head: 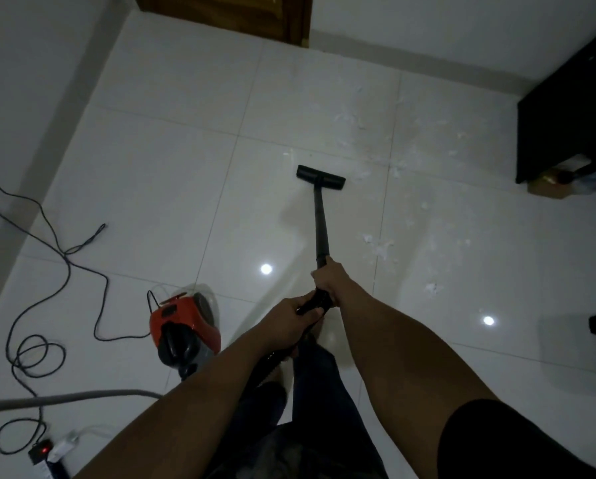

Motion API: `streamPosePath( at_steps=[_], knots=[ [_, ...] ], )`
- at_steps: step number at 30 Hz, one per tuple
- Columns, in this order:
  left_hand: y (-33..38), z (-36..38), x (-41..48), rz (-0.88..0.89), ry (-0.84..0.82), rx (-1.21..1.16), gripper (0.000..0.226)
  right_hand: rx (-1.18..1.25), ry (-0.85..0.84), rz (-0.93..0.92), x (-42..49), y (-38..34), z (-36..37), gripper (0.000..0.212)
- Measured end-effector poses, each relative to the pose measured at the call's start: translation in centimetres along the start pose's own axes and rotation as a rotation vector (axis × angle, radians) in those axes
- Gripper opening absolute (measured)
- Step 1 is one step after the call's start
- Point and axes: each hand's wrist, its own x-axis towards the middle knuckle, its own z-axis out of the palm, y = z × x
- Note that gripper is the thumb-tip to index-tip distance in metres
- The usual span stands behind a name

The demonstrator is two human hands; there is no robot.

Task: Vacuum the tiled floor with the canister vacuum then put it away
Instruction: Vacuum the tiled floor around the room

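Observation:
A red and black canister vacuum stands on the white tiled floor at my lower left. Its black wand reaches forward to the flat floor head, which rests on a tile near the middle. My right hand grips the wand higher up. My left hand holds the handle just behind it. White scraps of debris lie scattered to the right of the wand and beyond the floor head.
The vacuum's dark cord loops over the floor at the left down to a power strip with a red light. A grey hose crosses the lower left. Black furniture stands at the right, a wooden door at the top.

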Motion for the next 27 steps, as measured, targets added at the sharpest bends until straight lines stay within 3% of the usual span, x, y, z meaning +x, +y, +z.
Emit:
streamPosePath(
  at_steps=[8,14,27],
  knots=[
    [7.7,-4.7,6.8,-0.056,0.01,-0.048,0.05,-0.026,-0.019,-0.014,6.6,-7.6,-5.5,0.065],
    [14.2,-6.9,12.4,-0.071,0.054,-0.157,0.04,-0.112,0.051,-0.003,11.2,-13.4,-10.8,0.067],
    [19.7,-12.6,21.0,-0.075,0.125,-0.123,0.047,-0.144,0.087,0.01,17.2,-22.5,-15.4,0.074]
  ],
)
